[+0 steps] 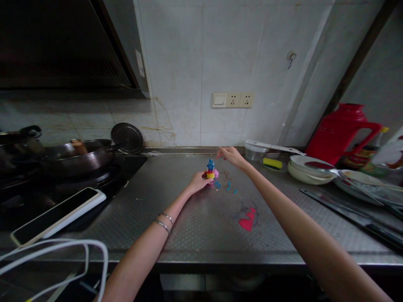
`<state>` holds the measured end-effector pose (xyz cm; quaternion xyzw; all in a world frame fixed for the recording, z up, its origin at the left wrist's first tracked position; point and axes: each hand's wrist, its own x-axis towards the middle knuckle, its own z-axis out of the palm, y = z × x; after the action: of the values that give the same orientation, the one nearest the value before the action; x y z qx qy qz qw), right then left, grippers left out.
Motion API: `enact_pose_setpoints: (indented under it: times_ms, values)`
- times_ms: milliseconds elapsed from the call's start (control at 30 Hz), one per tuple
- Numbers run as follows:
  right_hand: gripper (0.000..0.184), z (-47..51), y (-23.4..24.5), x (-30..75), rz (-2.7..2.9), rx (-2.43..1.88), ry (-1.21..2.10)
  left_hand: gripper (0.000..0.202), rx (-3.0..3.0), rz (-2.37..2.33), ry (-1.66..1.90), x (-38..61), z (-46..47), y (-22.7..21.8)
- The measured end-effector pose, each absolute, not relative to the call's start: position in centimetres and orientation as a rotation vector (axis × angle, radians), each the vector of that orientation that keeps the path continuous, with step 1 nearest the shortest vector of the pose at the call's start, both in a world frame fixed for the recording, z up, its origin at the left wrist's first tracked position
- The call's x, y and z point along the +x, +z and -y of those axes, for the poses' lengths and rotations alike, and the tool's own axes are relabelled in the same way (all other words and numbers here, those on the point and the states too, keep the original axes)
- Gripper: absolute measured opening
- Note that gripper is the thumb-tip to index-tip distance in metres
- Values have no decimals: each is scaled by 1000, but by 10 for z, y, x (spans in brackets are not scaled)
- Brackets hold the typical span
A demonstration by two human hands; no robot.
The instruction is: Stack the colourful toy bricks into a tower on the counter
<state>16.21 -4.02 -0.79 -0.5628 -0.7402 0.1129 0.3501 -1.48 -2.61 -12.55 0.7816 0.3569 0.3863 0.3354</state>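
Head view shows a steel counter (195, 226) with both forearms extended toward its rear half.

1. Left hand (199, 181): closed around the lower part of the block stack (210, 169), a small upright column of blue, yellow, red and pink toy pieces standing on the counter near the back wall. The grip sits low, which probably serves to brace the base and leave the top free.
2. Right hand (232, 156): raised just beside and behind the top of the stack, not touching it, with fingers drawn loosely together. Whether a piece is pinched between them cannot be told, as the hand is too small in frame.
3. Loose blue pieces (227, 187): scattered on the counter just right of the stack, within easy reach of the right hand.

Surroundings: a wok (78, 161) and a phone (59, 214) lie well apart to the left; stacked bowls (307, 170) and a red flask (343, 128) sit to the right. A red patch (248, 219) marks the counter nearer the person.
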Motion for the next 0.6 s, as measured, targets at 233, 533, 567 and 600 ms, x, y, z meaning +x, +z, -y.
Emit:
enact_pose_setpoints:
  times_ms: [233,533,567,600]
  values:
    - [29,49,-70,185,2085,-1704,332,36,1999,-937,1031,-14,26,-125]
    - [34,56,-92,163,2307,-1917,91,36,2028,-929,1036,-14,24,-128]
    - [34,56,-92,159,2315,-1935,74,36,2025,-925,1035,-14,24,-128]
    - [34,55,-91,156,2322,-1948,60,36,2021,-919,1032,-14,24,-127]
